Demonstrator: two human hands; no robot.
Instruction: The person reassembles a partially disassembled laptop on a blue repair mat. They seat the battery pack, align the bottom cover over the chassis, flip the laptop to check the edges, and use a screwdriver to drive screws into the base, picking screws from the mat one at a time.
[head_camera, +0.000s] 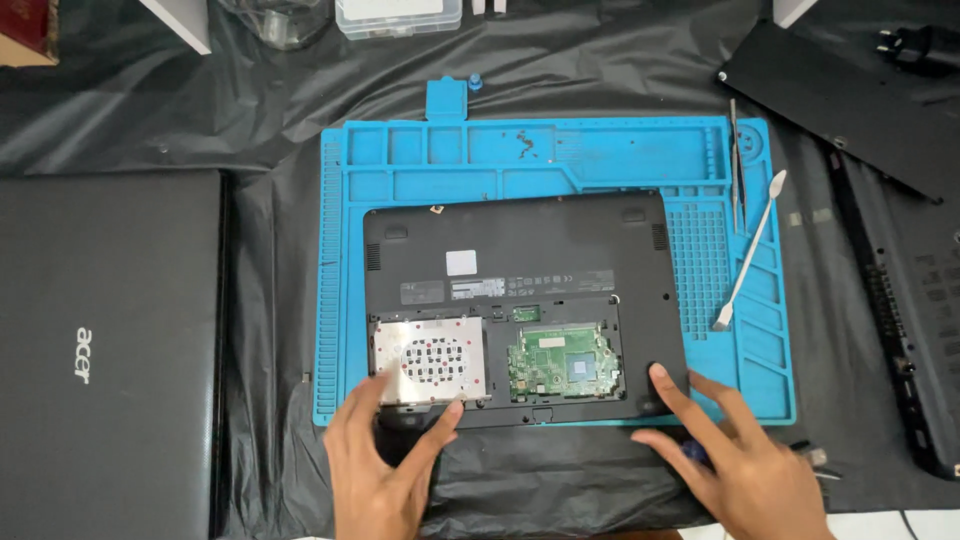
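Lying far to the left of both hands, a closed black laptop rests on the black plastic sheet that covers the table. Next to it, going right, comes the left hand. Its fingers are spread and it holds nothing; the index fingertip touches the left edge of the silver drive, and the thumb tip rests at the near right corner of the same drive. This drive sits in an open bay of the overturned laptop, which lies bottom side up on the blue repair mat, directly in front of both hands. Between the two hands, a little further away, the green circuit board shows in the same open bay, just right of the drive. The right hand is also open, with fingers apart. Its index finger presses on the near right corner of the overturned laptop, while the thumb points left along the near edge of the mat. Under the palm something dark blue shows, perhaps a tool handle, but I cannot tell for sure. Beyond the right hand, on the ribbed right part of the mat, a white pry tool lies slanted, and thin metal tweezers lie beside it, further away. To the right of the right hand, a black cover panel and another dark laptop part rest on the sheet.
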